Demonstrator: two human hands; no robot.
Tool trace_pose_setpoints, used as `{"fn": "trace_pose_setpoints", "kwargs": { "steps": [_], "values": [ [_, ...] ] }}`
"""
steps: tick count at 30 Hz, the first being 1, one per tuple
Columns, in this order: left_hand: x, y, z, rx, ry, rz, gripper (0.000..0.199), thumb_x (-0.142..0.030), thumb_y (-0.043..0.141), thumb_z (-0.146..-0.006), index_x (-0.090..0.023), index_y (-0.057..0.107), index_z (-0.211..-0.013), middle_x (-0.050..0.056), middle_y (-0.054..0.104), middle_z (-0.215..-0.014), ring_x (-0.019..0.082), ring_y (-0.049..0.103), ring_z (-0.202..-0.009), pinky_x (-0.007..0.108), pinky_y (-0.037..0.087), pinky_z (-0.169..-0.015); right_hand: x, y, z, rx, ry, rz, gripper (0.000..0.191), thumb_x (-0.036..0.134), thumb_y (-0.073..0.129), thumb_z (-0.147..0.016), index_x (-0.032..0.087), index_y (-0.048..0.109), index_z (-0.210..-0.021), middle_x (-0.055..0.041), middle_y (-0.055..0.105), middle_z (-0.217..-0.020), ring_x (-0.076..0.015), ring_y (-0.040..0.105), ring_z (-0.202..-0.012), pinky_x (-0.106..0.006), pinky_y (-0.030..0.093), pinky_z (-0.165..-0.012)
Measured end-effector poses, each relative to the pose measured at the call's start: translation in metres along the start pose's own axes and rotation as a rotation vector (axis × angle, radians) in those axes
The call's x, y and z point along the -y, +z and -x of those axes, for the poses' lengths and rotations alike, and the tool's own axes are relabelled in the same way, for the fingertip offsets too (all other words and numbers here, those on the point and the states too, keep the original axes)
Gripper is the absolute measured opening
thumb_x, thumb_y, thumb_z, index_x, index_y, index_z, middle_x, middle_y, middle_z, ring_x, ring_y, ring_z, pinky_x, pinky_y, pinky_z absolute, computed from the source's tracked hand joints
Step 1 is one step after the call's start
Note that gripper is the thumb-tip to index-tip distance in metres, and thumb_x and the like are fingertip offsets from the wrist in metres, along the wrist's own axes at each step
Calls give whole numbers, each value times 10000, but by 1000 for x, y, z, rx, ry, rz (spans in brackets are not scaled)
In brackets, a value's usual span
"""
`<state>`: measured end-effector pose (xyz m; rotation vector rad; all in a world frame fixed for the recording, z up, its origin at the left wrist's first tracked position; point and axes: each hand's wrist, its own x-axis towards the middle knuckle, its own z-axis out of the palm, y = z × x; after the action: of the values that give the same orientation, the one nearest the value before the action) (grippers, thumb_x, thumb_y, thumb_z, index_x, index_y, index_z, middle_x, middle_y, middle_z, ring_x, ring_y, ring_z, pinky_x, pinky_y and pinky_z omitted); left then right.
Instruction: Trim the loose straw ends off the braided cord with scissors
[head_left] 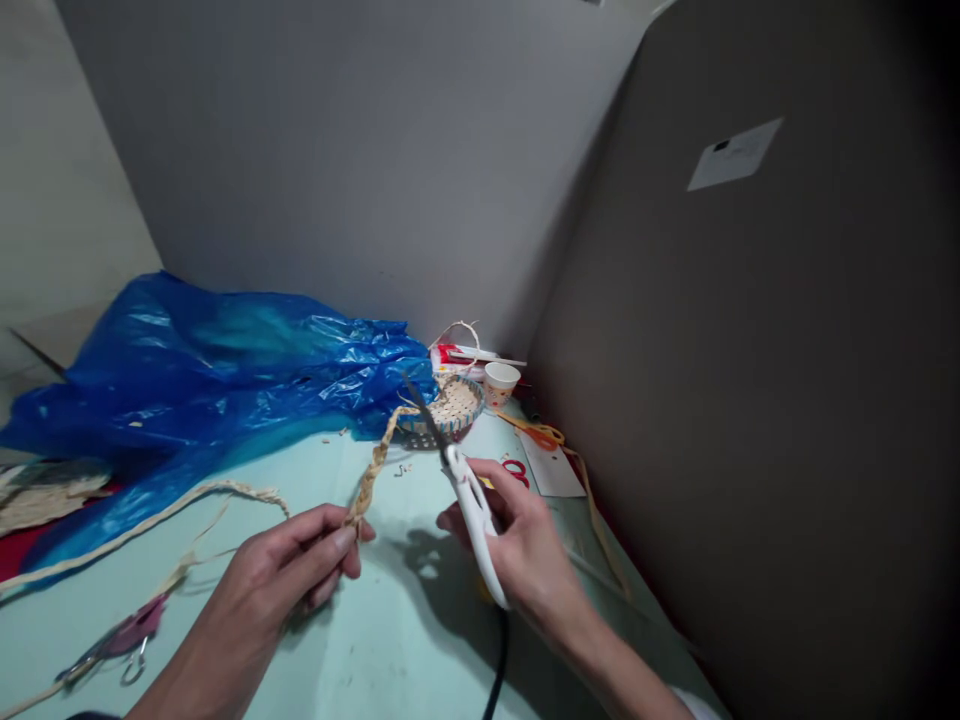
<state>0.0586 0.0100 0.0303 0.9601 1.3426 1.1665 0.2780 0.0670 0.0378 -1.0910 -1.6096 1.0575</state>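
My left hand (307, 565) pinches the near end of a tan braided straw cord (369, 480) between thumb and fingers. The braid rises from the fingertips and leans away toward a shallow woven basket (454, 405). In my right hand (517, 540) is a pair of white-handled scissors (474, 525), its dark blades pointing up and away to the left. The blade tips are apart from the braid, in front of the basket. Some of the right fingers are hidden behind the handle.
A crumpled blue plastic sheet (247, 350) covers the back left. A paper cup (501, 382), orange-handled scissors (541, 434) and a white card (555, 468) lie at the back right. Loose straw strands (150, 530) stretch across the left. A grey partition (750, 400) stands close on the right.
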Motion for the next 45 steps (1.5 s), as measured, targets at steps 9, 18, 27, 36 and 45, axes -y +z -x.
{"fn": "trace_pose_setpoints", "kwargs": {
  "steps": [9,18,27,36,45],
  "values": [
    [-15,-2,-4,-66,59,258,260,-395,876,-656,-228,811,-845,-17,680,-718,136,521,-641,209,496,-605,1,-16,13,92,-691,873,597,136,477,-614,137,617,-1195,-33,606,-716,-213,547,-623,-315,391,-568],
    [-16,0,-1,24,-24,316,206,-377,893,-680,-232,770,-760,-29,590,-696,137,535,-708,179,519,-672,-3,-19,10,6,-798,1064,709,81,489,-606,129,557,-1310,-41,603,-731,-232,531,-635,-336,395,-583],
    [-13,-1,0,2,-5,214,242,-388,875,-658,-226,701,-612,2,624,-720,180,573,-758,229,537,-690,-4,-20,9,-22,-848,1012,679,45,472,-644,126,561,-1313,-21,606,-699,-207,527,-587,-322,377,-557],
    [-7,-5,1,22,54,115,190,-391,819,-749,-238,742,-667,-10,653,-781,197,608,-834,256,534,-758,-12,-18,9,-1,-795,966,661,55,455,-605,143,598,-1244,-16,642,-703,-198,564,-585,-309,396,-564],
    [2,-10,-4,-24,108,15,169,-461,797,-769,-332,857,-859,-6,805,-1054,290,664,-1147,256,555,-801,-23,-20,7,-6,-794,920,585,21,449,-611,159,624,-1152,-8,683,-713,-179,605,-579,-294,389,-560]
  ]
}}
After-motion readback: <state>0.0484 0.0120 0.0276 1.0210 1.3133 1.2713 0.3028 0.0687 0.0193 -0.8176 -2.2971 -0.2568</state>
